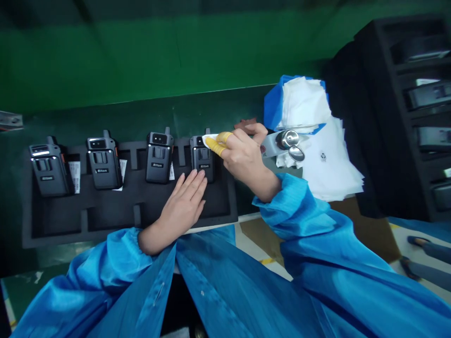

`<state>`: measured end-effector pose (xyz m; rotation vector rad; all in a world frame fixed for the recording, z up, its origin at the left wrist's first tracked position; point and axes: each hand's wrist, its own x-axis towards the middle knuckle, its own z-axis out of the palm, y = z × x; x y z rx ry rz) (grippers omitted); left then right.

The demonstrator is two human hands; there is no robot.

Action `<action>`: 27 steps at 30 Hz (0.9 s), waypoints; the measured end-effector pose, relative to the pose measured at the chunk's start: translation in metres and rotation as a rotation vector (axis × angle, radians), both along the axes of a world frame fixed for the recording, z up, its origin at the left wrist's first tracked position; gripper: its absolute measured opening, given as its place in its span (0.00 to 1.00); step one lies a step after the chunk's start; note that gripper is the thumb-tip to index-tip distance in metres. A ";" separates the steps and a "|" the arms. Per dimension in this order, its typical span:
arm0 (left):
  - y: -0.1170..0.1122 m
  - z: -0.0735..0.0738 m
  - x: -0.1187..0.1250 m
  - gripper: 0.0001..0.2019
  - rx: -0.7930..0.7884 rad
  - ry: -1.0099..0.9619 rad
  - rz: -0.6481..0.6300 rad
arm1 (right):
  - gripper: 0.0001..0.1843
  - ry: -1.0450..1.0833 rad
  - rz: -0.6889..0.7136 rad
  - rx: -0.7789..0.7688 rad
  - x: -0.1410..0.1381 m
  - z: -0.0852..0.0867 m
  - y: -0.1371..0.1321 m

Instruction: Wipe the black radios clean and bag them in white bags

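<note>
Several black handheld radios lie in a row in a black foam tray (109, 218). My right hand (243, 152), with yellow covers on two fingers, pinches a white wipe (207, 139) against the top of the rightmost radio (203, 157). Flat and with fingers stretched out, my left hand (185, 199) rests at that radio's lower end. To the left lie another radio (158, 158), a third radio (104, 162) and, at the far end, one more radio (51, 169). White labels stick out beside some of them.
A blue bin (273, 105) of white wipes stands behind my right hand. Near it is a dispenser bottle with a round metal lid (287, 139). White bags (333, 159) lie alongside. Stacked black foam trays (384, 126) with devices rise at the right. Another person's feet show at the lower right.
</note>
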<state>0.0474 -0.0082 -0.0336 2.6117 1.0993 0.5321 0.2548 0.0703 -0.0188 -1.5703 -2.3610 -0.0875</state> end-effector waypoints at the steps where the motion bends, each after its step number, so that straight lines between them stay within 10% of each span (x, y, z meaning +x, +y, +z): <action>1: 0.000 0.000 0.000 0.25 -0.011 -0.002 0.002 | 0.23 -0.004 -0.035 0.018 0.004 -0.002 -0.001; 6: -0.001 -0.001 0.000 0.26 -0.041 -0.012 0.005 | 0.19 0.016 -0.183 0.106 -0.007 -0.006 -0.003; 11: 0.000 -0.002 -0.001 0.27 -0.025 0.020 -0.007 | 0.16 -0.028 -0.035 0.085 -0.036 -0.008 0.005; 20: -0.001 -0.003 -0.001 0.27 0.028 0.011 -0.004 | 0.21 -0.019 -0.257 0.185 -0.003 -0.018 -0.001; 27: 0.001 0.001 0.000 0.22 0.080 0.038 -0.005 | 0.20 -0.051 -0.082 0.118 -0.013 -0.019 -0.002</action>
